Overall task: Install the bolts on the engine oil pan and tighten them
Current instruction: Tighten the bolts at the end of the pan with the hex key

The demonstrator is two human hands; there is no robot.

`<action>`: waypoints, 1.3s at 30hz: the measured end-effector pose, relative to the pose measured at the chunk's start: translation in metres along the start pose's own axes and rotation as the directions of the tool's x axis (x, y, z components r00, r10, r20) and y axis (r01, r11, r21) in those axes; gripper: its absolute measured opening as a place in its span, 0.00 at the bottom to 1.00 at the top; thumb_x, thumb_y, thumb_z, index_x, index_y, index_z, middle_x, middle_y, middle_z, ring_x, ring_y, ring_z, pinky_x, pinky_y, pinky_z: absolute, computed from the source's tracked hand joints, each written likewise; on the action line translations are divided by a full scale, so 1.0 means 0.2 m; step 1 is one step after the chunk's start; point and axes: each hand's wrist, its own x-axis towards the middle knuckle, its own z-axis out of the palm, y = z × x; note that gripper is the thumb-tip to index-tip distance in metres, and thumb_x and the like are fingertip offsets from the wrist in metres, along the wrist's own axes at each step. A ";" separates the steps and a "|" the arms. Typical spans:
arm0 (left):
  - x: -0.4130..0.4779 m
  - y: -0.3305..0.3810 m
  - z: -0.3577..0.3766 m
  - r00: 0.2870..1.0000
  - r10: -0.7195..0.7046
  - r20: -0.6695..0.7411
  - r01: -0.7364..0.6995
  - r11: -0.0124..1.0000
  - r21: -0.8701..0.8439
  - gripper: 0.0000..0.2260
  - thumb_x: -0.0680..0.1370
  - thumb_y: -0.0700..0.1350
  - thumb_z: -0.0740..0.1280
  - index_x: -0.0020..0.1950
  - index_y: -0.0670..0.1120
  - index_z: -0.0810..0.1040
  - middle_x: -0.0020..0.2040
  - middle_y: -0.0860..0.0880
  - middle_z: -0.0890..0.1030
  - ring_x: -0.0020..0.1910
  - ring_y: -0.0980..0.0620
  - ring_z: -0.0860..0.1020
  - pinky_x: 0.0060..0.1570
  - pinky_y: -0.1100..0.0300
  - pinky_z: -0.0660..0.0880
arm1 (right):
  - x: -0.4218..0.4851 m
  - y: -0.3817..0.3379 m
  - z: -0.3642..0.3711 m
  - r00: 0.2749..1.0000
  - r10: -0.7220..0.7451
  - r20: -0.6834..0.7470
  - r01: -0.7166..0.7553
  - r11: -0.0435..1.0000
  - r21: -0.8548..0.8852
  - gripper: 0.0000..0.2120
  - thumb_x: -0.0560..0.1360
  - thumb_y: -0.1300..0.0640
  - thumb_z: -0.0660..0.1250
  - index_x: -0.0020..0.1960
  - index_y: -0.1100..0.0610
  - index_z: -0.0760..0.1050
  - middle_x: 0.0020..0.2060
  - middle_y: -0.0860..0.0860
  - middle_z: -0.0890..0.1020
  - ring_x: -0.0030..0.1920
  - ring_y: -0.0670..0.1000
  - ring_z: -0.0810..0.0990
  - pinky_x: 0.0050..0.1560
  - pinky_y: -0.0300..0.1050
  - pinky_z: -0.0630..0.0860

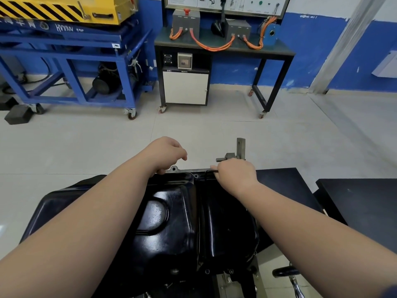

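A glossy black engine oil pan (184, 214) lies bottom-up on the engine in front of me, its grey flange (184, 170) running along the far edge. My right hand (235, 174) grips a thin black hex key (207, 174) whose bent end points down at the pan's far rim. My left hand (166, 152) hovers over the far left part of the flange with its fingers curled downward; whether it holds a bolt is hidden. Small bolt holes show on the flange between the hands.
A grey metal bracket (240, 149) with a stub shaft rises behind my right hand. A dark table (354, 201) stands on the right. Across the tiled floor are a blue wheeled frame (71, 67) and a black bench (223, 48) with orange cables.
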 end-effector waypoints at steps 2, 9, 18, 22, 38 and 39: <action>0.00 0.00 0.00 1.000 -0.002 0.003 0.002 1.000 -0.005 0.04 0.73 0.40 0.64 0.42 0.42 0.78 0.29 0.48 0.67 0.21 0.52 0.59 0.20 0.67 0.57 | 0.00 0.00 0.02 1.000 0.015 -0.018 -0.015 1.000 -0.013 0.20 0.82 0.47 0.51 0.42 0.56 0.75 0.38 0.53 0.78 0.34 0.56 0.72 0.32 0.43 0.64; 0.00 0.00 0.00 1.000 -0.001 0.007 0.001 1.000 0.006 0.04 0.73 0.40 0.64 0.42 0.42 0.78 0.31 0.48 0.67 0.22 0.52 0.60 0.19 0.66 0.58 | 0.00 0.00 0.05 0.993 -0.014 -0.118 0.011 1.000 -0.023 0.17 0.82 0.48 0.52 0.52 0.57 0.76 0.46 0.52 0.79 0.42 0.57 0.81 0.38 0.47 0.74; 0.00 0.00 0.00 1.000 0.002 0.018 -0.002 1.000 0.013 0.04 0.73 0.40 0.64 0.41 0.42 0.78 0.30 0.48 0.67 0.22 0.51 0.59 0.21 0.66 0.57 | 0.01 0.02 0.02 0.997 0.052 -0.051 -0.051 0.999 0.018 0.21 0.81 0.44 0.50 0.52 0.56 0.76 0.46 0.53 0.80 0.43 0.57 0.80 0.37 0.46 0.70; 0.00 0.00 0.00 1.000 -0.003 0.021 0.003 1.000 0.017 0.05 0.73 0.41 0.64 0.41 0.42 0.78 0.30 0.48 0.67 0.22 0.52 0.59 0.21 0.65 0.57 | -0.02 0.04 0.02 0.998 0.012 -0.058 -0.009 0.998 0.055 0.23 0.79 0.41 0.50 0.55 0.57 0.73 0.48 0.54 0.80 0.47 0.59 0.80 0.41 0.49 0.73; 0.00 0.00 0.00 0.999 -0.010 0.044 0.008 0.999 0.046 0.05 0.73 0.41 0.64 0.38 0.43 0.78 0.29 0.48 0.66 0.23 0.51 0.58 0.22 0.65 0.56 | -0.06 0.07 0.03 0.991 0.072 0.115 -0.107 0.936 0.337 0.08 0.76 0.51 0.59 0.47 0.55 0.71 0.48 0.54 0.79 0.48 0.58 0.77 0.41 0.45 0.71; 0.00 0.00 0.00 0.999 -0.004 0.039 0.002 0.998 0.061 0.05 0.73 0.41 0.64 0.38 0.44 0.78 0.30 0.48 0.66 0.23 0.51 0.59 0.22 0.66 0.56 | -0.06 0.07 0.03 0.990 0.079 0.117 -0.116 0.927 0.356 0.07 0.77 0.51 0.60 0.46 0.54 0.70 0.48 0.54 0.79 0.48 0.57 0.77 0.42 0.45 0.70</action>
